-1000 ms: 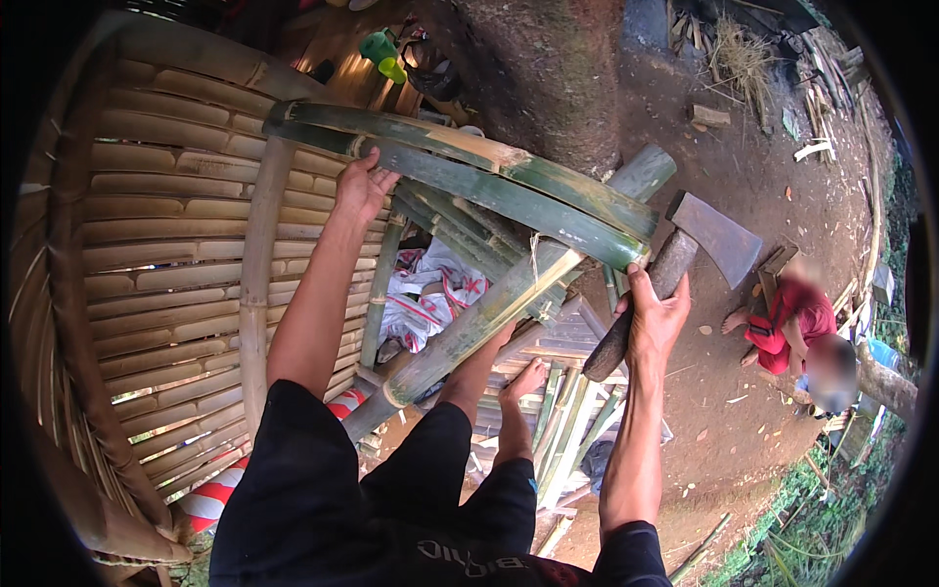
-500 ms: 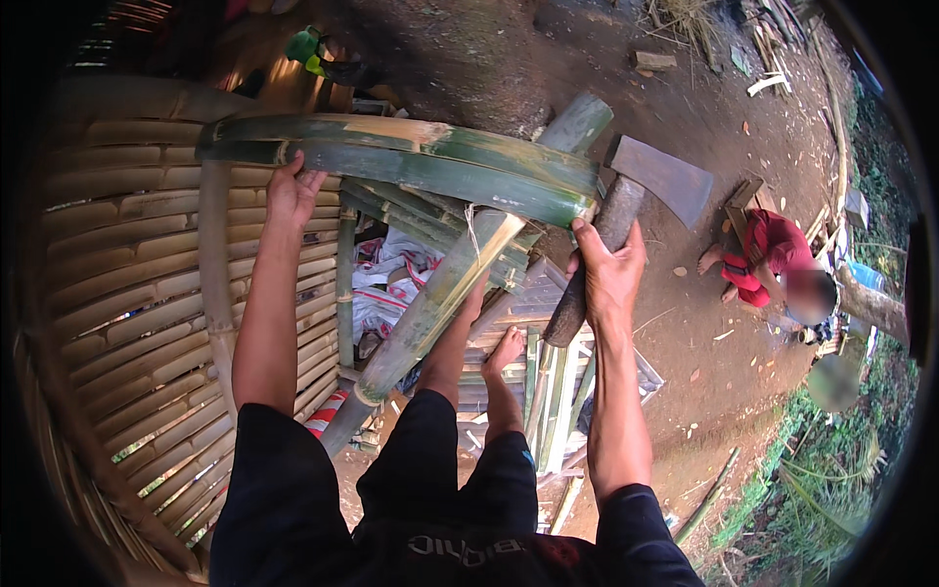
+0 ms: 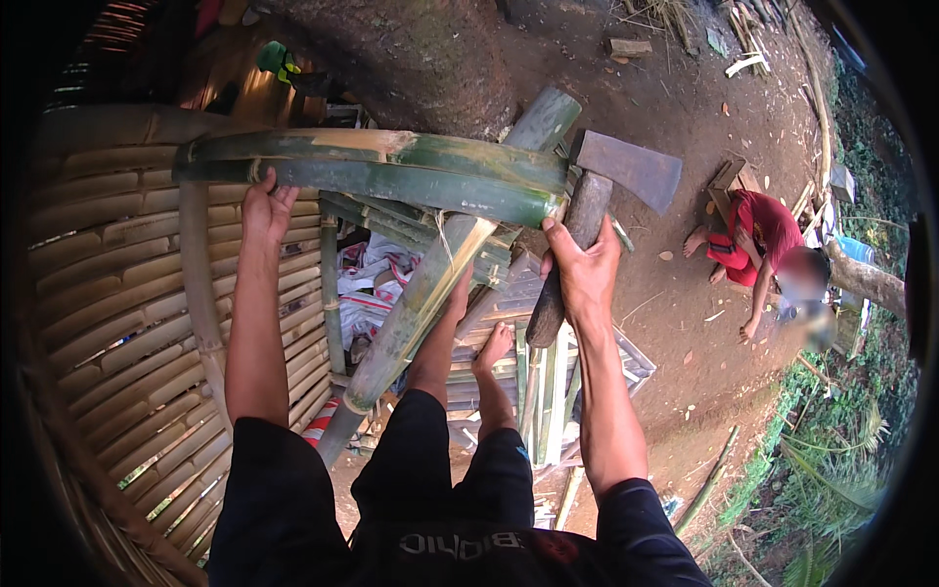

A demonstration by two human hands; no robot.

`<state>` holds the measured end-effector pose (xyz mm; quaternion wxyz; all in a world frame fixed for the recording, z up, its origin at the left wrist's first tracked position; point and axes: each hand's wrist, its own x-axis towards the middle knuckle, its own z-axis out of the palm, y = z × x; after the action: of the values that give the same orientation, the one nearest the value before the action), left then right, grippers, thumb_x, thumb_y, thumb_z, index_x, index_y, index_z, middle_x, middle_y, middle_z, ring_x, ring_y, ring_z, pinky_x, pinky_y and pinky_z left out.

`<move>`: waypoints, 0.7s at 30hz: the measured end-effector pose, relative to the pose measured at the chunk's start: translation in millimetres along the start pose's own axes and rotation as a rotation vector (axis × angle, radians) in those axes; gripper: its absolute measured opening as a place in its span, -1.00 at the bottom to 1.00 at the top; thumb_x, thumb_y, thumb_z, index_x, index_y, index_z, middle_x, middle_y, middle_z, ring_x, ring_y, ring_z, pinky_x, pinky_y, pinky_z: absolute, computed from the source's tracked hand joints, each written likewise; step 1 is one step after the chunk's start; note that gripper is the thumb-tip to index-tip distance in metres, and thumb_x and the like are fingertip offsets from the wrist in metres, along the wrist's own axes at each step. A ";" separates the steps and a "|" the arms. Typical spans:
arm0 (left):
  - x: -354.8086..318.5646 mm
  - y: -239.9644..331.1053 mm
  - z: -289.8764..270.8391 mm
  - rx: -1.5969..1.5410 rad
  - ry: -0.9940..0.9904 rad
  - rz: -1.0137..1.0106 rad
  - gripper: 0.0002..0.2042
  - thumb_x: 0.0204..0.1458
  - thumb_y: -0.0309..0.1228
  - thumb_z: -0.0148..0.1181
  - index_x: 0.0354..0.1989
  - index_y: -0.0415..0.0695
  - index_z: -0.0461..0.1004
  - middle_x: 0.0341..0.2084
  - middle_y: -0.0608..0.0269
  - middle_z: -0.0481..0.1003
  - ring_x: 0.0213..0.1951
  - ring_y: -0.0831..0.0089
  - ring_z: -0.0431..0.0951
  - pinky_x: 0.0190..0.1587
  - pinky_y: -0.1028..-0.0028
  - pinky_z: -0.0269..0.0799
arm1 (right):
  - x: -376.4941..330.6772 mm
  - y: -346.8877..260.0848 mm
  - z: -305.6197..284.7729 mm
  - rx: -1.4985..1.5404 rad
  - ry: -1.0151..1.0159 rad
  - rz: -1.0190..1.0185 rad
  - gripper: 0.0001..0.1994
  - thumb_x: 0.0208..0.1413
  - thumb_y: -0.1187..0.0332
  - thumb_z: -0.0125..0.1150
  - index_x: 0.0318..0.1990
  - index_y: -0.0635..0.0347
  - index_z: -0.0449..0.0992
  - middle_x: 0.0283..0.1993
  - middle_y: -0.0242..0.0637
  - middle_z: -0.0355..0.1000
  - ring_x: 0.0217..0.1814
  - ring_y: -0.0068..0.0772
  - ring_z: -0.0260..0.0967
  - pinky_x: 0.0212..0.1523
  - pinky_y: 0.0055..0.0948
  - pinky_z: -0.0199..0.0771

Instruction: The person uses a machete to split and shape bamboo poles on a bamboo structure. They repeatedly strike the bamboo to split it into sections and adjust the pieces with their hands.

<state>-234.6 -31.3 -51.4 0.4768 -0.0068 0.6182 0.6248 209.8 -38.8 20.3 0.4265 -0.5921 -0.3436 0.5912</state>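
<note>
My left hand (image 3: 266, 207) pinches the lower edge of a split green bamboo strip (image 3: 411, 188) near its left end. A second split bamboo strip (image 3: 450, 153) lies right alongside it, on the far side. Both cross over a thick bamboo pole (image 3: 391, 338) that slants from lower left to upper right. My right hand (image 3: 587, 264) is closed around the wooden handle of an axe (image 3: 631, 168), its thumb at the right end of the nearer strip. The axe's dark blade points right, and the handle's butt hangs below my hand.
A bamboo slat wall (image 3: 108, 313) stands on the left. White sacks (image 3: 367, 293) lie beneath the pole, beside a low slatted platform (image 3: 469, 372). A person in red (image 3: 763, 230) sits on the right. A tree trunk (image 3: 411, 59) rises at the far side.
The bamboo strips, the axe and both my hands have shifted slightly left in view, along with the scene. My grips look the same. The seated person now stretches an arm toward the ground.
</note>
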 end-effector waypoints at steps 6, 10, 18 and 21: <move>-27.9 3.9 29.1 0.099 0.130 -0.029 -0.75 0.26 -0.35 0.06 0.00 -0.24 0.34 0.00 0.03 0.43 0.03 0.23 0.50 0.17 0.27 0.40 | -6.3 -4.5 -7.3 -0.032 0.034 -0.001 -0.66 0.07 0.34 0.38 -0.10 0.27 0.39 -0.39 -0.36 0.45 -0.67 -0.62 0.30 -0.66 -0.59 0.29; -153.5 -30.7 36.9 0.854 0.141 0.900 -0.54 0.19 -0.11 0.18 0.02 -0.30 0.36 -0.10 0.06 0.46 -0.08 0.28 0.47 0.08 0.35 0.31 | -62.5 -26.9 -52.2 -0.082 0.208 0.010 -0.60 0.06 0.34 0.40 -0.01 0.30 0.39 -0.37 -0.37 0.46 -0.61 -0.69 0.28 -0.66 -0.65 0.27; -459.8 -124.6 -221.1 1.491 -0.060 0.080 -0.89 -0.02 -0.54 0.24 -0.42 -0.24 0.42 -0.43 0.08 0.49 -0.23 0.12 0.53 -0.09 0.25 0.40 | -270.6 -2.8 -204.6 -0.302 0.307 0.340 -0.64 0.10 0.39 0.33 -0.03 0.27 0.32 -0.58 -0.40 0.36 -0.71 -0.62 0.24 -0.75 -0.59 0.21; -481.5 -108.9 -298.4 1.009 -0.246 -0.393 -0.83 -0.01 -0.62 0.12 -0.23 -0.23 0.51 -0.41 0.31 0.53 -0.30 0.44 0.53 -0.21 0.41 0.44 | -350.7 34.8 -244.9 -0.376 0.378 0.458 -0.66 0.10 0.43 0.30 -0.03 0.25 0.31 -0.65 -0.37 0.32 -0.77 -0.56 0.23 -0.79 -0.52 0.22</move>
<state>-79.7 -570.5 82.8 0.5974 0.1803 0.7675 0.1468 426.9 -396.5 115.9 0.2223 -0.8210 -0.2197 0.4778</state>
